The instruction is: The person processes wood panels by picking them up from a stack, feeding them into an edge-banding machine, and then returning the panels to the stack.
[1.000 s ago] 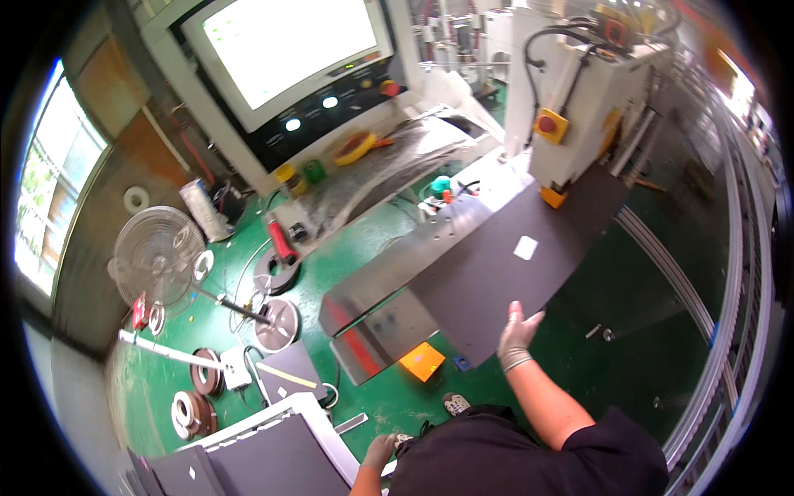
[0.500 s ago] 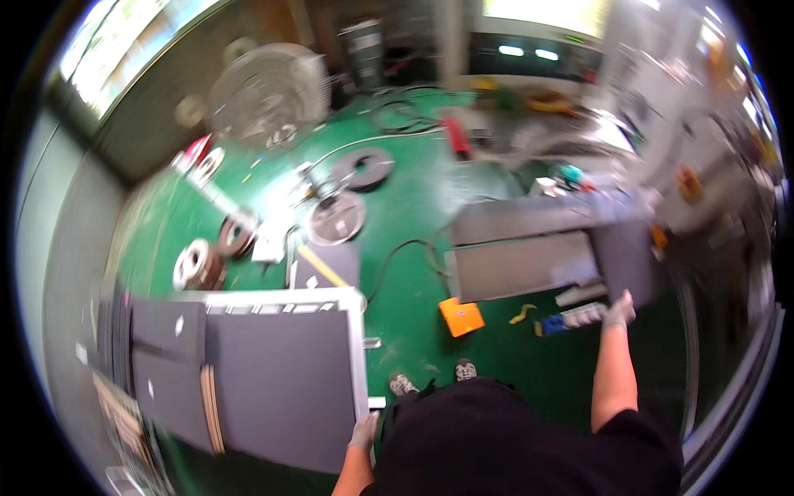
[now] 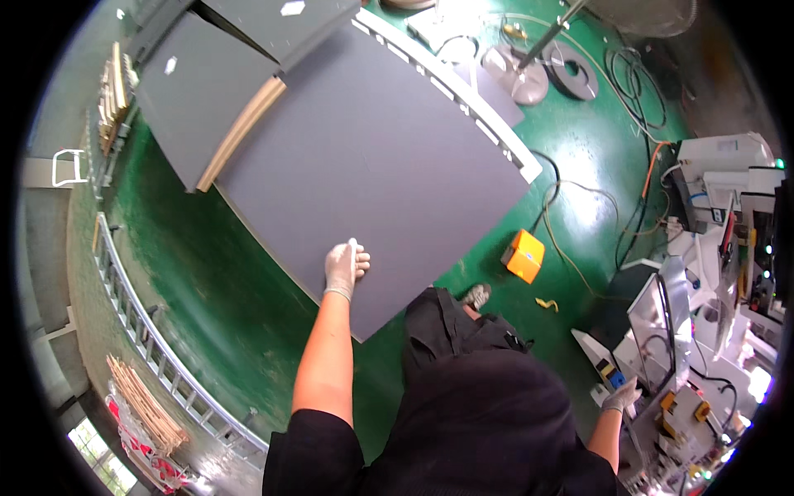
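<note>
From here I count one large panel (image 3: 372,165) beneath the curled left hand (image 3: 344,266); the right hand (image 3: 620,397), I can't tell its grip.

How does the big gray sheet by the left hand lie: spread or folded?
Spread: the gray sheet shows one broad, flat face, with no fold visible.
</note>
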Motion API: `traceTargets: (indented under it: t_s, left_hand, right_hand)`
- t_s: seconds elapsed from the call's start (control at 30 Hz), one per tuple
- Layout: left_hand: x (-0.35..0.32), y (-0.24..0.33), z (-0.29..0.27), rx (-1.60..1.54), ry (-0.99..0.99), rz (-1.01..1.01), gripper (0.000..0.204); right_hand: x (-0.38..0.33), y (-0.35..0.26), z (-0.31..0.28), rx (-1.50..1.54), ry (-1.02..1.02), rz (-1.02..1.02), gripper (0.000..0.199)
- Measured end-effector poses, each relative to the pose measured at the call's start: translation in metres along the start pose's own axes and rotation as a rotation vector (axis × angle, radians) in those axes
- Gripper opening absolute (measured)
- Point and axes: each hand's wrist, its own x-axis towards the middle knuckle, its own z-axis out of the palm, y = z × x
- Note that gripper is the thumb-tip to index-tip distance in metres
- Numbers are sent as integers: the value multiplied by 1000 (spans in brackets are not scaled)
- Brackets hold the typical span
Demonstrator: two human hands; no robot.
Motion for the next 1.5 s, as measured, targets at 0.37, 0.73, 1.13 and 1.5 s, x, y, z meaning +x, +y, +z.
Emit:
traceTargets:
  t_s: [0.37, 0.73, 1.13, 1.5]
  left_hand:
    - [-19, 35, 9, 169, 263, -99, 51]
    - [-14, 43, 7, 297, 255, -82, 51]
    - [-13, 39, 3, 261, 257, -52, 50]
    - [-4, 5, 13, 56, 324, -3, 58]
  right_hand:
    - [-70, -238, 115, -813, -307, -711, 62]
    - [-106, -250, 145, -382, -287, -907, 58]
    - [-102, -235, 158, -370, -92, -1078, 56]
    - [-94, -210, 157, -560, 0, -1182, 65]
